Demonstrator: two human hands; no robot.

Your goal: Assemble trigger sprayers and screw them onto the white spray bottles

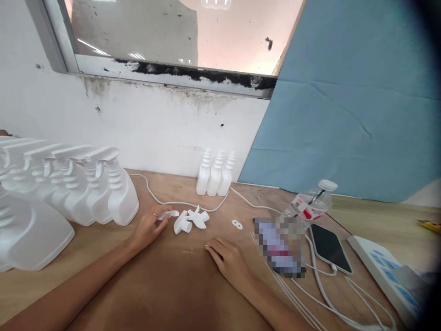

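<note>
My left hand (149,226) rests on the wooden table with its fingers closed on a small clear-and-white plastic piece (172,214); its exact kind is too small to tell. Just right of it lie two white plastic parts (182,224) (199,218), which look like spray trigger heads. My right hand (230,261) lies on the tabletop nearer to me, fingers loosely stretched and holding nothing. A pair of small white rings (237,224) sits beyond it, to the right.
Large white spray bottles (120,197) crowd the left side. Three small white bottles (215,177) stand by the wall. On the right are a clear drink bottle (312,202), a phone (330,248), a blurred purple packet (277,246), a power strip (382,266) and white cables (319,285).
</note>
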